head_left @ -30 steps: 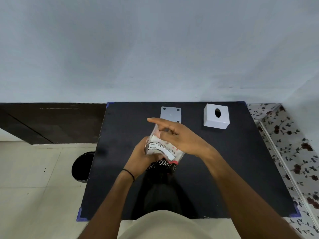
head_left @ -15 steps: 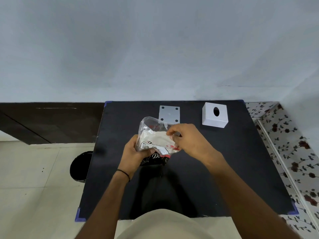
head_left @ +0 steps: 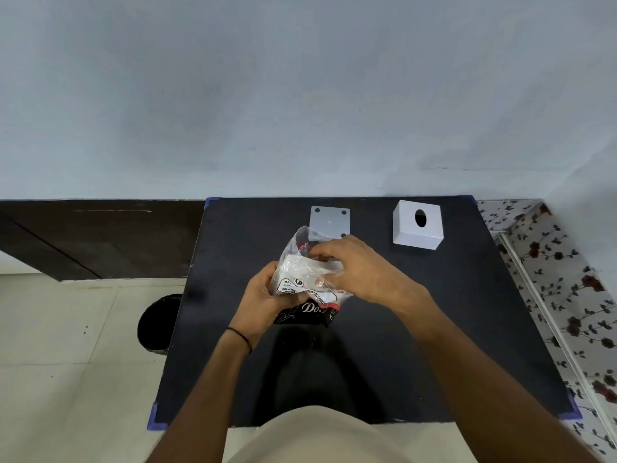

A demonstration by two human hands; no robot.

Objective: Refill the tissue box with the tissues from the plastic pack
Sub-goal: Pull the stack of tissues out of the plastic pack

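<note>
A clear plastic pack [head_left: 302,262] with white tissues inside and black and red print at its lower end is held above the middle of the black table [head_left: 467,329]. My left hand [head_left: 263,295] grips the pack's left side. My right hand [head_left: 354,265] pinches the pack from the right, near its open upper part, with the thumb showing through the film. The white tissue box [head_left: 418,225] with an oval slot on top stands at the table's back right. A flat white square plate [head_left: 330,220] with dark corner dots lies at the back middle, partly behind the pack.
The table backs onto a pale wall. A round black bin [head_left: 157,324] stands on the tiled floor to the table's left. A dark wooden panel [head_left: 100,238] runs along the left wall. A floral-patterned surface [head_left: 567,295] borders the table's right side.
The pack has been turned and its clear upper end has come open and risen. My right hand went from lying flat over the pack to pinching it at its right side.
</note>
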